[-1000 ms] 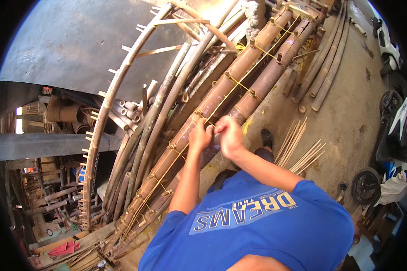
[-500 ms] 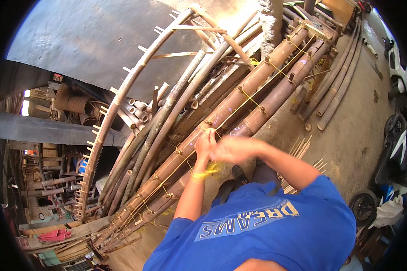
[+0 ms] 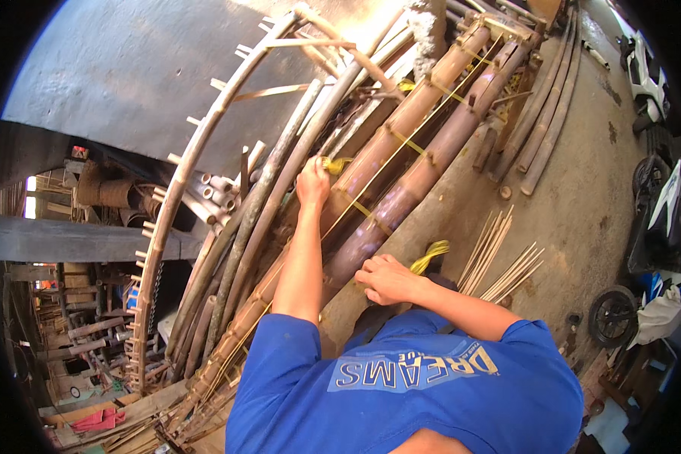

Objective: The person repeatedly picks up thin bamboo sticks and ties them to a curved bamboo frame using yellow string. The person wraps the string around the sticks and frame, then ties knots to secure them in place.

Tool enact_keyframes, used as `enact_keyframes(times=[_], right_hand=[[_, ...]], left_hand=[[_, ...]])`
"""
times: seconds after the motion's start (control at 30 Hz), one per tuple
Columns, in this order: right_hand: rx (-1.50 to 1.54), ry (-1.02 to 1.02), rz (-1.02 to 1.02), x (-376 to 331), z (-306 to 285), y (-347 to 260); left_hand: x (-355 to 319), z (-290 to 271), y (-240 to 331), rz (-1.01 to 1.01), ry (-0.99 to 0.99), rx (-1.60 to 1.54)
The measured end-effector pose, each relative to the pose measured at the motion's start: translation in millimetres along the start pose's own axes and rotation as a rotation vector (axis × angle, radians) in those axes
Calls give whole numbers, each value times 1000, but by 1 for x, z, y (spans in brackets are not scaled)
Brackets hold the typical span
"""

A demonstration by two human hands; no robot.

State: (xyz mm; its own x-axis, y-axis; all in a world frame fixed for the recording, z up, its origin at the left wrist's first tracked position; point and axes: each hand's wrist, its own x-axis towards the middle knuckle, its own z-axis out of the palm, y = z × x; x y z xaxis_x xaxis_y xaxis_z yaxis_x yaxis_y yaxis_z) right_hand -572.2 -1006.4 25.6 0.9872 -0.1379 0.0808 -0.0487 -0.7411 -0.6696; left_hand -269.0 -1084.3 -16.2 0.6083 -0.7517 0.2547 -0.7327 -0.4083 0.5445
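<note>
Two long brown bamboo poles run diagonally side by side; the far one (image 3: 393, 142) and the near one (image 3: 431, 168) are crossed by thin yellow cord lashings (image 3: 369, 213) around short pegs. My left hand (image 3: 314, 184) is closed beyond the far pole, with a yellow bundle of cord (image 3: 337, 164) sticking out beside its fingers. On the near side of the poles my right hand (image 3: 390, 280) is also closed, close to my body. Another yellow tuft of cord (image 3: 430, 257) shows just behind it. The fingertips of both hands are partly hidden.
A curved bamboo frame with pegs (image 3: 180, 178) leans at the left. Loose bamboo poles (image 3: 268, 181) lie beyond the work, and more (image 3: 552, 106) at the right. Thin bamboo sticks (image 3: 499, 265) are on the floor by my right arm. Motorbikes (image 3: 662, 212) stand far right.
My hands, together at the far pole before, have separated: the left went outward beyond it, the right came back toward my body. Yellow tufts now show by both hands. The view shifted slightly.
</note>
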Motion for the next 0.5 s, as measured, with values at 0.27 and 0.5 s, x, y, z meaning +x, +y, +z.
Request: enact_keyframes(times=[0.27, 0.5], right_hand=[[2047, 762, 531, 43, 111, -43], [639, -62, -70, 197, -1, -139]], left_hand=[[-133, -152, -44, -154, -434, 160], [-207, -82, -81, 61, -33, -285]])
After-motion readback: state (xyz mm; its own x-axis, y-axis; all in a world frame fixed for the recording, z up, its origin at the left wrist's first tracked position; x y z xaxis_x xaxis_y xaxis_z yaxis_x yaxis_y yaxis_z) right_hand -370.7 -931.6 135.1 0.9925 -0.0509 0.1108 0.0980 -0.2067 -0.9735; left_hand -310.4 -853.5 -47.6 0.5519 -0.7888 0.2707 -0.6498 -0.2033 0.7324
